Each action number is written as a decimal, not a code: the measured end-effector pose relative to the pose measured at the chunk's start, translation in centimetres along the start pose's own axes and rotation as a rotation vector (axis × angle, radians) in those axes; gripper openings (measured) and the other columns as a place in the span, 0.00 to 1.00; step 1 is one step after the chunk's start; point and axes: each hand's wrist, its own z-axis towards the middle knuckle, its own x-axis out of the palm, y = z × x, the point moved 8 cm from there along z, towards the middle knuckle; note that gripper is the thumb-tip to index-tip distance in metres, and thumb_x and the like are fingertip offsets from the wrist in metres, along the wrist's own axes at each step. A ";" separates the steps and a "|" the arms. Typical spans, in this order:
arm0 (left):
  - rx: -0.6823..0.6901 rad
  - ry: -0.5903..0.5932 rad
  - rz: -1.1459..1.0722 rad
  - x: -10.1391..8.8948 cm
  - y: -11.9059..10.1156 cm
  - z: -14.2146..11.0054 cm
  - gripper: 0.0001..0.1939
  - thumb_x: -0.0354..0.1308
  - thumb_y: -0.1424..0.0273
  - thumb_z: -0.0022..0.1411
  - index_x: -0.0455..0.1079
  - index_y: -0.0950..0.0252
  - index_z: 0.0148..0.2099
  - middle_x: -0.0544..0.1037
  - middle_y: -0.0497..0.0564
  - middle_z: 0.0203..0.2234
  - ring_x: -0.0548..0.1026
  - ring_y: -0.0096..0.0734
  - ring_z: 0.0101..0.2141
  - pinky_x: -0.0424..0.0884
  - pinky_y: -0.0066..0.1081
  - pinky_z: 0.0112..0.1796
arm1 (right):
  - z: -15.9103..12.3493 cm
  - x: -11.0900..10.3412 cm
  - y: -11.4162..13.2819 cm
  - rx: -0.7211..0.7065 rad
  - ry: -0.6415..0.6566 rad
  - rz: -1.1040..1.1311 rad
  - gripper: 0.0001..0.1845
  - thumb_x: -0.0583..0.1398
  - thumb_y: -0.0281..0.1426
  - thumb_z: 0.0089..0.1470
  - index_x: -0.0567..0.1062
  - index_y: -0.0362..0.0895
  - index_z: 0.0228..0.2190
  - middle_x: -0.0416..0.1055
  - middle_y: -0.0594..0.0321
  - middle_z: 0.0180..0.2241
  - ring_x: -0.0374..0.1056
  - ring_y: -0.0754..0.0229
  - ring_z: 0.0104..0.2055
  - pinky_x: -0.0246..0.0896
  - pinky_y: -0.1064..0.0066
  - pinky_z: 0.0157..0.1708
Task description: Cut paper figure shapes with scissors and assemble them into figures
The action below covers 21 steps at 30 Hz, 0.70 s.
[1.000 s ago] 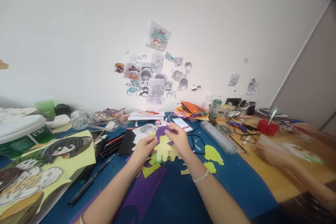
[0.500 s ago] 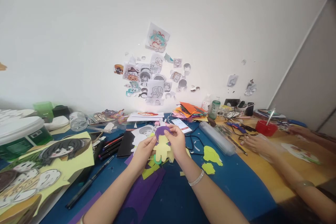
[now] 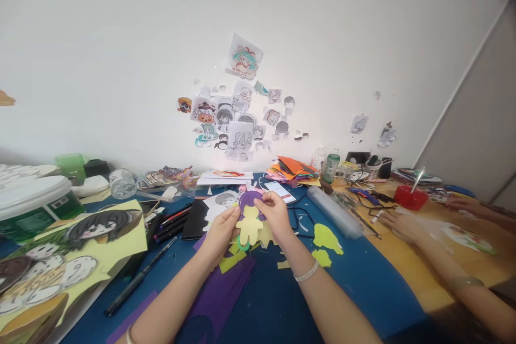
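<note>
Two hands, left hand (image 3: 218, 230) and right hand (image 3: 276, 219), pinch opposite sides of a yellow paper doll with purple hair (image 3: 249, 229) above the blue-covered table (image 3: 346, 290), in from its far edge. Light, thin, probably easily creased; its broad head suits a gentle grip.

The paper figure (image 3: 250, 228) is hiding some fingertips of the left hand (image 3: 221, 230) and right hand (image 3: 276, 216), while the left forearm is covering part of the purple paper (image 3: 231, 290) and the bottom edge is cutting off both forearms. At the left edge, the bucket (image 3: 34, 207) and an orange cutout (image 3: 6, 99) on the wall are running out of view, and at the right a second person's hand (image 3: 405, 226) and a drawing (image 3: 467, 236) are blurring. The writing on the phone (image 3: 278, 191) is appearing too small to read.
</note>
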 end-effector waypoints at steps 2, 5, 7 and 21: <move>-0.003 0.013 -0.008 0.1 0.0 0.0 0.17 0.59 0.60 0.50 0.67 0.65 0.40 0.77 0.51 0.29 0.75 0.33 0.29 0.71 0.29 0.28 | 0.0 0.0 0.4 -0.048 0.016 -0.041 0.14 0.63 0.36 0.35 0.64 0.43 0.22 0.58 0.70 0.19 0.55 0.66 0.21 0.51 0.75 0.20; 0.000 0.046 -0.025 0.4 -0.2 -0.2 0.16 0.58 0.60 0.52 0.68 0.65 0.40 0.77 0.51 0.31 0.75 0.32 0.29 0.70 0.29 0.29 | -0.1 -0.2 1.1 -0.132 -0.003 -0.078 0.12 0.62 0.34 0.38 0.64 0.43 0.23 0.59 0.70 0.21 0.56 0.66 0.24 0.52 0.75 0.24; 0.005 0.061 -0.035 0.6 -0.3 -0.2 0.16 0.57 0.60 0.52 0.69 0.65 0.40 0.77 0.51 0.31 0.74 0.31 0.29 0.70 0.29 0.30 | -0.2 -0.1 1.1 -0.153 -0.013 -0.087 0.11 0.62 0.33 0.39 0.64 0.43 0.23 0.59 0.70 0.22 0.57 0.66 0.24 0.53 0.75 0.24; 0.142 -0.130 0.191 -1.7 -1.2 0.2 0.20 0.57 0.55 0.48 0.71 0.64 0.40 0.73 0.46 0.26 0.70 0.25 0.25 0.65 0.23 0.25 | 0.2 0.9 0.7 -0.062 0.272 0.038 0.15 0.61 0.36 0.43 0.68 0.43 0.34 0.70 0.63 0.27 0.67 0.62 0.29 0.61 0.71 0.30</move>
